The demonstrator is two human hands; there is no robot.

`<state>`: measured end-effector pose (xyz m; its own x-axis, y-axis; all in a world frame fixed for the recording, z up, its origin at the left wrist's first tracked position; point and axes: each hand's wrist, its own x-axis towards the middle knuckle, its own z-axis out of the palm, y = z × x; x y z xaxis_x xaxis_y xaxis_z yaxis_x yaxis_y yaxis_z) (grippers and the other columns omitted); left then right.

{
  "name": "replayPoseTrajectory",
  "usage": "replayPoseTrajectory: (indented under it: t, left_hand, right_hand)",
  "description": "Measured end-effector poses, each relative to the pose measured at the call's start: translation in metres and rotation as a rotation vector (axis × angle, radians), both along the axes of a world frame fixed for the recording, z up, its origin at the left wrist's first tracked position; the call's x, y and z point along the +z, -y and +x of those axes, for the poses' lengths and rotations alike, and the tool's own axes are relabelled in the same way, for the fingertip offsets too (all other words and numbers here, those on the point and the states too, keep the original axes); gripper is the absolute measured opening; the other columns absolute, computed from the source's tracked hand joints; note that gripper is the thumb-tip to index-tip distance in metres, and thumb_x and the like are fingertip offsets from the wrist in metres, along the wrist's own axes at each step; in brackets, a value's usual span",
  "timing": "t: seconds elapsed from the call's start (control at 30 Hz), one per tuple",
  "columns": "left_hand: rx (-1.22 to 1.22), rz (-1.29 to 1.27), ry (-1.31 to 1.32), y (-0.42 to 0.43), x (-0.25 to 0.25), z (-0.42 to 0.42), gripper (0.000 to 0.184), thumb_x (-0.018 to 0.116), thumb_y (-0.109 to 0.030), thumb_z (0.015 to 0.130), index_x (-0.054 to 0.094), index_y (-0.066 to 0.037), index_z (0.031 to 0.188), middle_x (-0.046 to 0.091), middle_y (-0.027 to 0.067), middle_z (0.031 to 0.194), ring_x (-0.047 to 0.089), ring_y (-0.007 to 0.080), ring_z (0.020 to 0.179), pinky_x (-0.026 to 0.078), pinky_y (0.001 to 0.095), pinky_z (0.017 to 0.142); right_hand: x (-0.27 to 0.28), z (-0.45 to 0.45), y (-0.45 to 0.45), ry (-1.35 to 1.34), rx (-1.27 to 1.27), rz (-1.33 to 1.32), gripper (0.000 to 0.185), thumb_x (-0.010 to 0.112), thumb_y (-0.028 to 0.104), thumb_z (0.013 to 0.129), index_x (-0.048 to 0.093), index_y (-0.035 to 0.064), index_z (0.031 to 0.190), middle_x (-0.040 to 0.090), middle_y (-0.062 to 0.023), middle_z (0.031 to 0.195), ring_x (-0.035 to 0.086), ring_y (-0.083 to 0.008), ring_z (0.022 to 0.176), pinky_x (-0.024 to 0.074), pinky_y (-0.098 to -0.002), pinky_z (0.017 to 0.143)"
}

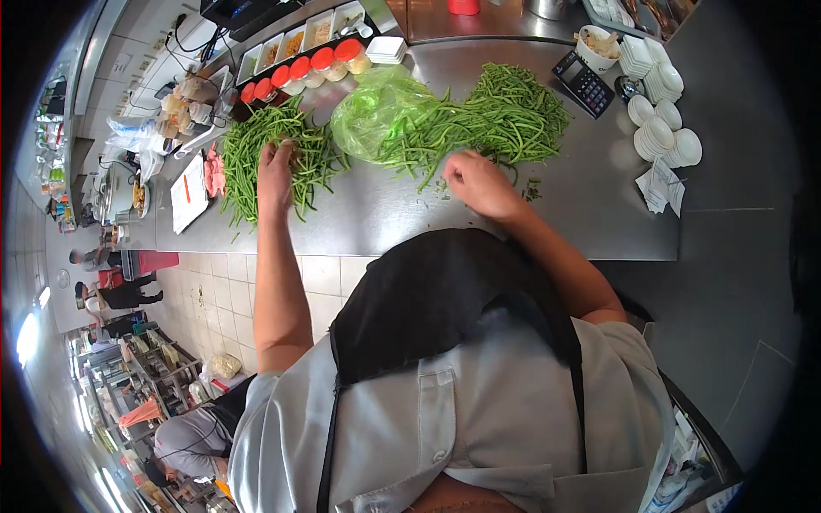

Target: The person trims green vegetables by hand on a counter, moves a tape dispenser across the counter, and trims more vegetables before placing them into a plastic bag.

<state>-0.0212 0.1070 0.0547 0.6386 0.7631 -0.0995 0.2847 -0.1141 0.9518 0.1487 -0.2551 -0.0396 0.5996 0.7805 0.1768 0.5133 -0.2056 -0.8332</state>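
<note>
Long green beans lie in two heaps on the steel table. My left hand is over the left heap of green beans, its fingers bent down and closed on some of them. My right hand is at the near edge of the right heap of green beans. Its fingers are curled together and slightly blurred; what they hold, if anything, is too small to make out. Between the heaps lies a crumpled, clear green plastic bag, with beans spilling over its right side. Small bean trimmings lie beside my right hand.
Red-lidded jars line the back left, before a row of condiment trays. A calculator, a white tub and stacked small white dishes stand right. A clipboard with paper lies left. Other people are farther left.
</note>
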Motion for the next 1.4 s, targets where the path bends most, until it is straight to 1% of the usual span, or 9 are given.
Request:
replayPoseTrajectory:
  t: [0.13,0.2,0.37,0.57,0.7,0.8,1.2,1.3,1.4]
  left_hand:
    - [-0.021,1.113,-0.193,-0.014,-0.018,0.004,0.049,0.071,-0.021,0.099,0.061,0.004,0.14,0.072,0.0179,0.12,0.07,0.0304,0.106,0.054,0.039,0.097]
    - [-0.116,0.554,-0.123,0.027,-0.023,0.018,0.037,0.074,-0.018,0.096,0.071,0.001,0.128,0.073,0.0206,0.119,0.071,0.0322,0.112,0.054,0.0405,0.1]
    - [-0.392,0.632,-0.135,0.132,-0.044,0.044,0.03,0.076,-0.01,0.09,0.074,-0.004,0.12,0.069,0.0203,0.106,0.067,0.0365,0.098,0.055,0.0438,0.089]
    - [-0.542,0.872,-0.028,0.171,-0.052,0.053,0.023,0.071,-0.011,0.096,0.073,-0.003,0.118,0.069,0.0109,0.09,0.065,0.0244,0.08,0.054,0.0359,0.075]
    - [-0.337,-0.368,0.01,0.165,-0.054,0.057,0.019,0.059,-0.02,0.109,0.07,-0.005,0.114,0.069,0.0018,0.084,0.062,0.0115,0.069,0.05,0.0276,0.063]
    - [-0.192,-0.85,0.117,0.154,-0.06,0.051,0.018,0.056,-0.017,0.11,0.066,-0.004,0.118,0.068,0.0025,0.082,0.06,0.0122,0.065,0.052,0.0273,0.059]
    - [-0.208,-0.809,0.261,0.156,-0.063,0.034,0.019,0.052,-0.019,0.113,0.063,-0.006,0.122,0.068,0.0024,0.088,0.064,0.012,0.073,0.056,0.0268,0.067]
    - [-0.244,-0.78,0.346,0.16,-0.057,0.03,0.017,0.051,-0.019,0.113,0.063,-0.01,0.119,0.069,0.0017,0.093,0.065,0.012,0.08,0.056,0.0276,0.074]
    - [-0.192,-0.822,0.467,0.166,-0.044,0.029,0.017,0.051,-0.02,0.114,0.062,-0.009,0.12,0.069,0.002,0.096,0.065,0.0116,0.082,0.056,0.0276,0.074]
  right_hand:
    - [0.023,0.013,-0.024,0.167,-0.114,-0.068,0.009,0.067,0.013,0.092,0.066,0.0049,0.096,0.064,-0.0167,0.102,0.069,-0.0396,0.094,0.0575,-0.0521,0.079]
    - [0.012,0.017,-0.04,0.284,-0.099,-0.094,0.011,0.067,0.014,0.091,0.066,0.0048,0.097,0.063,-0.0171,0.104,0.069,-0.0396,0.094,0.0581,-0.0518,0.079]
    - [0.001,0.017,-0.052,0.36,-0.101,-0.145,0.012,0.068,0.014,0.09,0.066,0.0048,0.097,0.062,-0.0168,0.106,0.07,-0.0397,0.093,0.0587,-0.051,0.078]
    - [0.027,0.008,-0.037,0.153,-0.004,0.094,0.011,0.071,0.012,0.089,0.069,0.0036,0.095,0.066,-0.0133,0.096,0.07,-0.0353,0.089,0.0572,-0.0477,0.077]
    - [0.013,0.016,-0.033,-0.064,-0.076,0.197,0.015,0.072,0.015,0.09,0.073,0.0021,0.097,0.072,-0.0149,0.094,0.07,-0.0336,0.087,0.0559,-0.0435,0.077]
    - [0.002,0.013,-0.034,-0.316,-0.058,0.126,0.019,0.069,0.017,0.092,0.076,0.0026,0.102,0.075,-0.0167,0.094,0.072,-0.033,0.086,0.0563,-0.0416,0.078]
    - [0.026,0.003,-0.048,-0.242,0.067,-0.102,0.023,0.068,0.017,0.09,0.076,0.0013,0.104,0.076,-0.0154,0.089,0.073,-0.0225,0.079,0.0571,-0.0386,0.073]
    - [0.016,0.005,-0.058,-0.445,0.062,-0.083,0.02,0.067,0.016,0.09,0.075,0.0005,0.099,0.076,-0.0139,0.088,0.071,-0.0225,0.077,0.0561,-0.0393,0.069]
    - [-0.01,0.022,-0.078,-1.179,0.078,-0.012,0.017,0.067,0.018,0.091,0.07,0.002,0.093,0.07,-0.0102,0.081,0.067,-0.0243,0.072,0.054,-0.0428,0.066]
